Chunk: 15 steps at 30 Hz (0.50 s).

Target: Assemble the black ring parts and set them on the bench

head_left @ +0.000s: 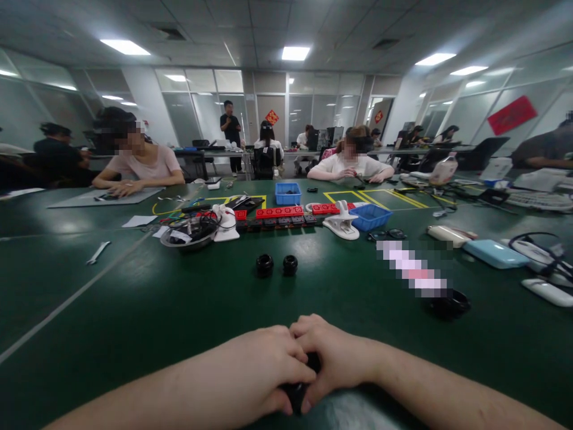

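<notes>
At the near edge of the green table, the person's left hand and right hand press together around a small black part, of which only a dark sliver shows between and under the knuckles. The fingers of both hands are curled tight about it, the left ones wrapping over from one side and the right ones meeting them from the other, so its shape cannot be told. Farther out on the table, well apart from the hands, two black round caps stand side by side, just apart from each other. Beyond them lies a row of red blocks, with a blue bin behind it and a second blue basket to the right, a white clamp just beside that basket. To the left of the red row sits a shallow metal bowl full of dark cables, and farther left a small metal wrench lies alone on the green surface. On the right a black ring lies near a light blue case. Across the table, two other people sit with their hands on their own work, one at the left on a grey mat and one near the middle.
</notes>
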Each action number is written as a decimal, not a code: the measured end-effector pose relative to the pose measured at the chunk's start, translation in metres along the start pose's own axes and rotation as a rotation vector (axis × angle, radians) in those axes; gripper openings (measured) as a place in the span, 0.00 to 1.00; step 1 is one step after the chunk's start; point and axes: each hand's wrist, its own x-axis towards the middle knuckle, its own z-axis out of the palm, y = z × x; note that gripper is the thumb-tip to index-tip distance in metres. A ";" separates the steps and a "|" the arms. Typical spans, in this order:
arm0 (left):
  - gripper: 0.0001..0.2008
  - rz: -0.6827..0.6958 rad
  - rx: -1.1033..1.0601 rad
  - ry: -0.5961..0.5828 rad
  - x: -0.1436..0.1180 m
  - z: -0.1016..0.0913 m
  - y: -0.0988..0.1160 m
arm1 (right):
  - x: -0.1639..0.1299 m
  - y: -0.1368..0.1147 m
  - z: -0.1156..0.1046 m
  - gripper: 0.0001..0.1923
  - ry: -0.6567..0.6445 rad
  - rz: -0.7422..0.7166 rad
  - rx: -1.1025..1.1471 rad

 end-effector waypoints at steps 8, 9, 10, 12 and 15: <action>0.20 -0.270 0.314 0.421 0.012 0.055 -0.010 | 0.003 -0.003 0.001 0.21 0.010 0.046 -0.027; 0.19 -0.282 0.340 0.481 0.013 0.060 -0.010 | 0.003 -0.003 0.002 0.21 0.013 0.046 -0.030; 0.19 -0.287 0.362 0.526 0.014 0.064 -0.010 | 0.003 -0.003 0.002 0.21 0.013 0.045 -0.035; 0.24 -0.276 0.393 0.573 0.013 0.067 -0.011 | 0.003 -0.002 0.002 0.21 0.006 0.042 -0.057; 0.39 -0.229 0.333 0.593 0.010 0.059 -0.009 | 0.003 -0.003 0.001 0.22 -0.003 0.033 -0.079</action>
